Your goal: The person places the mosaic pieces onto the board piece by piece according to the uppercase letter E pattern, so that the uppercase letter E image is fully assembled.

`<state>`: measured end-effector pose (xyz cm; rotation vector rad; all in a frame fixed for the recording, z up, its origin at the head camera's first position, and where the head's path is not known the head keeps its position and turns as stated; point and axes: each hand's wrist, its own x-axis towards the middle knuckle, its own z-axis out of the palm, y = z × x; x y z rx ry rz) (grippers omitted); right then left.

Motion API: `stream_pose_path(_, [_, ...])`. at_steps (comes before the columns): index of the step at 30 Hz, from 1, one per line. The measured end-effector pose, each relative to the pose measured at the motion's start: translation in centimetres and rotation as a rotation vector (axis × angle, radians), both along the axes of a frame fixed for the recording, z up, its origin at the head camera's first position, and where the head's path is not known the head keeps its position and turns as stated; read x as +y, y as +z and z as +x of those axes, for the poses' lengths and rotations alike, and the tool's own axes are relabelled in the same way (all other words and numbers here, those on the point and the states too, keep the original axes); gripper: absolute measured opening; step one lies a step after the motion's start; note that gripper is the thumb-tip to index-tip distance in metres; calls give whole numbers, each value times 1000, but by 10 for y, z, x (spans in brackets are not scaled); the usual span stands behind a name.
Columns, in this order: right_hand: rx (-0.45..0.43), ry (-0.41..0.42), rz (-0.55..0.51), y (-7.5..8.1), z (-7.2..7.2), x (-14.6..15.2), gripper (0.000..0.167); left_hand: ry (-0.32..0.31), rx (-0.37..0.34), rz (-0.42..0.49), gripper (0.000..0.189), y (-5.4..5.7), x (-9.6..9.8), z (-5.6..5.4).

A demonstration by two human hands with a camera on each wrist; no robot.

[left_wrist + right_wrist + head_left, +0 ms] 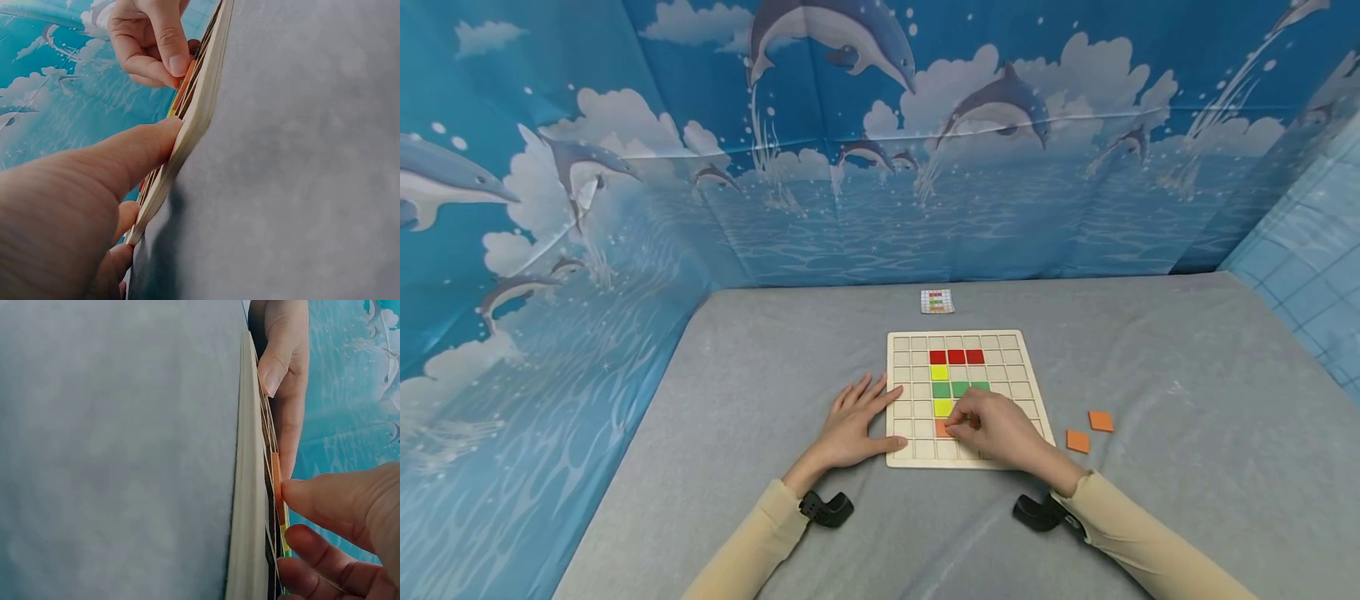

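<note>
A wooden grid board [920, 454] lies on the grey surface, with red tiles [956, 357], yellow tiles [939, 372] and green tiles [941, 390] in its squares. My left hand [852, 423] lies spread at the board's left side, thumb on the front left corner and fingertips along the rim. Over the lower middle of the board, my right hand [996, 427] curls its fingers and holds thumb and forefinger at an orange tile [942, 428] in the column below the lower yellow one. In the right wrist view, the thumb touches this tile's face.
Two loose orange tiles [1089, 431] lie right of the board. Behind it is a small card [937, 302] with a coloured grid pattern. A dolphin-printed curtain [880, 217] stands along the back and left of the surface.
</note>
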<state>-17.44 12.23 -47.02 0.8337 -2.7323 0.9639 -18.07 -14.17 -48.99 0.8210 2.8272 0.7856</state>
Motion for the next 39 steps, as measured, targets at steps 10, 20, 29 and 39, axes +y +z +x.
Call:
stream_pose_path(10, [-86, 66, -44, -1, 2, 9, 9, 7, 12, 0, 76, -1, 1, 0])
stream_pose_path(20, [-206, 107, -215, -1, 2, 41, 7, -5, 3, 3, 77, 1, 1, 1])
stream_pose_path(29, [-249, 23, -155, 14, 4, 84, 10, -3, 2, 8, 76, -1, 0, 1])
stream_pose_path(39, [-339, 55, 37, 29, 3, 120, 32, -3, 0, 3, 77, 0, 0, 1])
